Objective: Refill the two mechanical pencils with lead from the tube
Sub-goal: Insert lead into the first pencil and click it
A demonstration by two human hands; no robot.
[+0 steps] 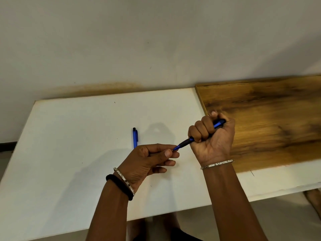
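My right hand (212,136) is closed in a fist around a blue mechanical pencil (185,142) with a black grip, its tip pointing down and left. The thumb presses on the pencil's top end. My left hand (152,159) pinches thumb and forefinger right at the pencil's tip; a lead there is too thin to make out. A second blue mechanical pencil (135,137) with a black cap lies flat on the white table (69,145), just beyond my left hand. I see no lead tube.
A brown wooden board (269,119) lies on the table's right part, under and behind my right hand. The wall (156,40) stands close behind the table. The table's near edge runs just below my wrists.
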